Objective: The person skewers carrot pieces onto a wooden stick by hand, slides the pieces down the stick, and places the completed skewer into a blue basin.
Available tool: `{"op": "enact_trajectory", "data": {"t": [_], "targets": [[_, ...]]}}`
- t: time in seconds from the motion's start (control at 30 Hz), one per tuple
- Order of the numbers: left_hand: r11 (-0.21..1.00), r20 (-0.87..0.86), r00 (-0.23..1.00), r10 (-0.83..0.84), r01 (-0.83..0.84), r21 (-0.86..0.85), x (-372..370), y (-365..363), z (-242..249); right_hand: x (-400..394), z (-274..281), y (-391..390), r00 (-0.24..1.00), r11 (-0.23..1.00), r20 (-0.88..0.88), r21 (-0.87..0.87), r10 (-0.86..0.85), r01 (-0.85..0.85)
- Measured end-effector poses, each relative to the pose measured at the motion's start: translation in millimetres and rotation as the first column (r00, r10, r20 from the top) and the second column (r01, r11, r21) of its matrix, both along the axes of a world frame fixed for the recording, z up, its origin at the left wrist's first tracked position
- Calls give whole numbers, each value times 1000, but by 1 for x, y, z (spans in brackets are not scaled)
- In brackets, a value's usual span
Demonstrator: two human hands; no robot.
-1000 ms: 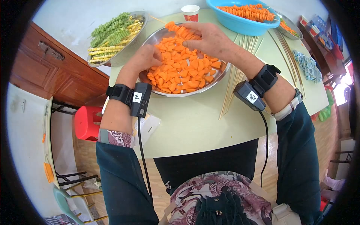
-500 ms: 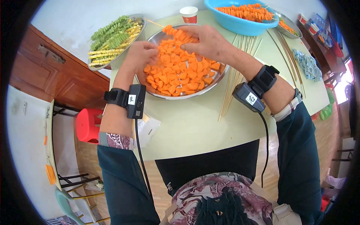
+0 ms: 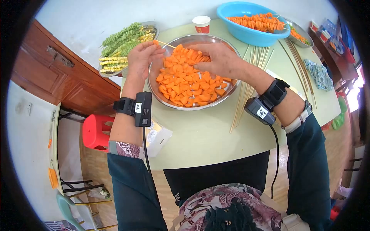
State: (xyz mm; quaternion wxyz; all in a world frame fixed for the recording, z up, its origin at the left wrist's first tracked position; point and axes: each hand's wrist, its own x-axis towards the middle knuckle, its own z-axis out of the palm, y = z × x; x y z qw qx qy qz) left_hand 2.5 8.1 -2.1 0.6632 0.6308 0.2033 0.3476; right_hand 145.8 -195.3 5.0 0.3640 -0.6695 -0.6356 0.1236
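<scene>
My left hand [image 3: 143, 59] pinches a carrot piece [image 3: 156, 42] at the bare tip of a bamboo skewer [image 3: 166, 44]. Carrot pieces [image 3: 189, 54] are threaded along the skewer behind that bare stretch. My right hand [image 3: 221, 59] is closed round the threaded part, and its palm hides the skewer's other end. Both hands are over a round metal basin [image 3: 192, 108], the left at its rim. Many loose cut carrot pieces [image 3: 189, 86] lie in the basin under them.
Loose bamboo skewers [image 3: 246, 92] lie right of the basin. A blue tub [image 3: 239, 34] holds finished carrot skewers, beside a paper cup [image 3: 201, 25]. Green and yellow vegetable skewers fill an oval tray [image 3: 104, 74] at left. A red stool [image 3: 94, 133] stands below.
My left hand has come up from over the loose carrots to the skewer's tip, with a carrot piece now there. My right hand still holds the skewer. The whole view has shifted slightly.
</scene>
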Motion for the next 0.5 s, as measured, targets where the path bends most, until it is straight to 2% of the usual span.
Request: {"op": "enact_trajectory", "data": {"t": [0.13, 0.2, 0.5], "targets": [[999, 14, 999, 31, -31, -31, -1, 1, 0, -2, 6, -3, 999, 999, 4, 22, 33, -33], [998, 27, 999, 45, -44, -38, -1, 1, 0, -4, 10, -5, 999, 997, -40, -72, 17, -20], [999, 48, 998, 45, -45, -3, -1, -1, 1, -3, 4, -4, 998, 999, 37, -14, 46, -45]]}}
